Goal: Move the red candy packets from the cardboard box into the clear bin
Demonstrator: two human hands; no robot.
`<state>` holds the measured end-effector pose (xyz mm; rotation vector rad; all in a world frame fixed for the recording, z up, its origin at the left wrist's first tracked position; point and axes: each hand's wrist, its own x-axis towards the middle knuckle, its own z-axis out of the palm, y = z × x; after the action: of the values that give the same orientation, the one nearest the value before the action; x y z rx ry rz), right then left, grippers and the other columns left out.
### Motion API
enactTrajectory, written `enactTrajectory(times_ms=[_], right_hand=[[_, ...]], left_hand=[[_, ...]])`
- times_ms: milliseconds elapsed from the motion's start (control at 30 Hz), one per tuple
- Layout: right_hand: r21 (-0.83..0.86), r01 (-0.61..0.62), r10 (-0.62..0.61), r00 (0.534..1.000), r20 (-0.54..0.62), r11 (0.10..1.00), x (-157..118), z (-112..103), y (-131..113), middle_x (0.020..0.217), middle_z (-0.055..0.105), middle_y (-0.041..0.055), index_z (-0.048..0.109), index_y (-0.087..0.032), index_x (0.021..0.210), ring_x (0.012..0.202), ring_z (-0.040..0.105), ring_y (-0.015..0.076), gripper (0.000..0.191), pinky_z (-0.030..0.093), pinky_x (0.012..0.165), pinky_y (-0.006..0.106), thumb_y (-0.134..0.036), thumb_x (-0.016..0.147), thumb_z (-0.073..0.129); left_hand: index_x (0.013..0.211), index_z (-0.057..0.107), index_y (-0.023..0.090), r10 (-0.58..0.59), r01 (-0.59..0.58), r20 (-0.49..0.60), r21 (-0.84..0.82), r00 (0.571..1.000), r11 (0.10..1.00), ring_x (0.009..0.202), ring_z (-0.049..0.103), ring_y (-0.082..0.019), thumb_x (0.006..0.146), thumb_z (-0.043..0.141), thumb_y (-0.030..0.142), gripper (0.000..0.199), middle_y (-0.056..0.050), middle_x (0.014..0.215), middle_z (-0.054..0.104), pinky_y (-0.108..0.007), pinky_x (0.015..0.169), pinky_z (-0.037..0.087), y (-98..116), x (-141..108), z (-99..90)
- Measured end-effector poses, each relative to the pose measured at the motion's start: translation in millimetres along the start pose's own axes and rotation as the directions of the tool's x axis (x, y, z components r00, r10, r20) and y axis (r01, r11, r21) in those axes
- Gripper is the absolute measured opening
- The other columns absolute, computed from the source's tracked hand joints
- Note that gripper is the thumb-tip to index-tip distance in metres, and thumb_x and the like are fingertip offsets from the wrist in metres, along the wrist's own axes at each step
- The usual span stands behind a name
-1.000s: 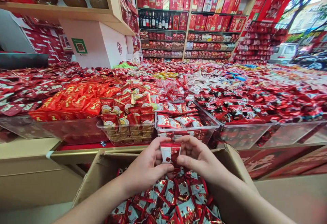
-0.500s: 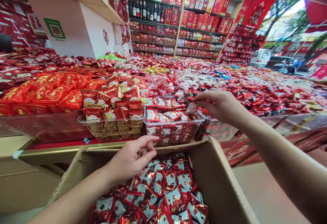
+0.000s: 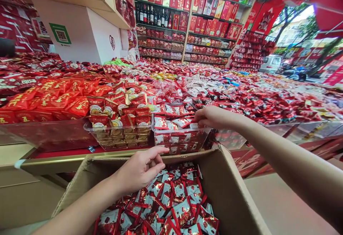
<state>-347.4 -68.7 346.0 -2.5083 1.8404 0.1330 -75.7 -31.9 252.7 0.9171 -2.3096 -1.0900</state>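
My right hand (image 3: 213, 117) reaches over the right end of a clear plastic bin (image 3: 182, 131). Its fingers are pinched together at a small red-and-white wrapped candy (image 3: 193, 125), partly hidden by the fingertips. Similar packets lie in rows inside that bin. My left hand (image 3: 146, 167) hovers above an open cardboard box (image 3: 227, 185), index finger stretched out and thumb apart from it, with nothing visible between them. Loose red-and-white wrapped candies (image 3: 182, 206) fill the bottom of the box.
To the left of the bin stands a clear bin (image 3: 118, 129) of durian candies. Red pouches (image 3: 48, 99) are heaped farther left. Piles of wrapped sweets (image 3: 268, 102) cover the display behind and to the right. Shelves (image 3: 184, 24) with bottles and red boxes rise at the back.
My right hand has moved left and slightly down, bringing the pinched packet into the bin's right end. The left hand has barely moved above the box.
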Motion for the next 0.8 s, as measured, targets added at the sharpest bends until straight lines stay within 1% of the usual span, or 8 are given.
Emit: enactTrajectory(times_ms=[67,167,433,567,633,700,767,800], right_hand=[[-0.051,-0.015,0.018,0.997,0.073,0.999,4,-2,-2,0.083,0.069,0.0028,0.068,-0.019,0.089,0.074,0.061,0.0169,0.023,0.042,0.06,0.022,-0.016,0.072,0.053],[-0.117,-0.013,0.029,0.991,0.133,0.993,8,-7,-7,0.076,0.069,0.0038,0.071,-0.018,0.082,0.069,0.062,0.018,0.02,0.041,0.055,0.023,-0.015,0.068,0.057],[-0.308,0.045,0.044,0.96,0.277,0.95,16,-16,-33,0.076,0.069,0.0149,0.072,-0.007,0.072,0.07,0.063,0.0235,0.022,0.043,0.058,0.029,-0.003,0.063,0.052],[-0.344,0.059,0.059,0.945,0.323,0.937,20,-12,-41,0.075,0.069,0.0144,0.071,-0.007,0.069,0.071,0.063,0.0231,0.022,0.044,0.06,0.03,0.0,0.061,0.052],[-0.337,0.059,0.061,0.94,0.336,0.94,23,-14,-41,0.069,0.069,0.0116,0.071,-0.008,0.065,0.068,0.062,0.0218,0.02,0.044,0.059,0.029,0.001,0.06,0.054],[-0.305,0.057,0.048,0.944,0.327,0.951,25,-23,-38,0.064,0.067,0.0082,0.07,-0.01,0.064,0.062,0.061,0.0194,0.019,0.043,0.057,0.028,0.0,0.06,0.055],[-0.264,0.053,0.016,0.967,0.254,0.963,30,-39,-33,0.067,0.068,0.0062,0.071,-0.012,0.072,0.062,0.06,0.0174,0.02,0.042,0.058,0.028,-0.004,0.065,0.054],[-0.235,0.046,-0.004,0.985,0.175,0.971,33,-46,-31,0.072,0.068,0.0059,0.071,-0.013,0.078,0.066,0.06,0.0173,0.023,0.042,0.06,0.028,-0.006,0.069,0.052]], left_hand=[[0.116,0.049,0.019,0.01,-0.01,0.006,0.004,1.0,1.0,0.051,0.041,-0.006,0.082,0.047,0.024,0.034,0.002,0.076,0.057,-0.017,0.045,0.034,0,0,-0.4],[0.115,0.049,0.019,0.017,-0.017,0.016,0.013,1.0,1.0,0.051,0.042,-0.006,0.082,0.046,0.024,0.034,0.002,0.075,0.057,-0.016,0.046,0.035,1,-1,-1.3],[0.111,0.053,0.019,-0.002,0.001,0.03,0.043,1.0,0.999,0.053,0.044,-0.007,0.082,0.046,0.026,0.03,0.002,0.075,0.058,-0.016,0.047,0.037,2,-1,-3.0],[0.111,0.054,0.019,-0.002,-0.001,0.035,0.073,0.999,0.997,0.052,0.045,-0.007,0.082,0.046,0.026,0.031,0.001,0.075,0.059,-0.017,0.047,0.038,3,-2,-3.6],[0.11,0.055,0.019,-0.008,0.006,0.031,0.091,0.999,0.996,0.053,0.046,-0.008,0.082,0.046,0.026,0.031,0.001,0.076,0.059,-0.017,0.047,0.038,3,-2,-3.8],[0.11,0.056,0.019,-0.008,0.005,0.032,0.104,0.999,0.995,0.055,0.049,-0.008,0.082,0.046,0.025,0.03,0.0,0.077,0.06,-0.017,0.049,0.039,3,-3,-3.9],[0.109,0.056,0.02,0.0,-0.005,0.039,0.113,0.999,0.994,0.058,0.05,-0.009,0.082,0.046,0.024,0.03,0.0,0.077,0.061,-0.018,0.051,0.04,3,-3,-4.1],[0.109,0.057,0.02,0.005,-0.01,0.044,0.12,0.999,0.993,0.059,0.051,-0.01,0.082,0.046,0.023,0.029,0.0,0.077,0.062,-0.018,0.052,0.04,3,-4,-4.2]])
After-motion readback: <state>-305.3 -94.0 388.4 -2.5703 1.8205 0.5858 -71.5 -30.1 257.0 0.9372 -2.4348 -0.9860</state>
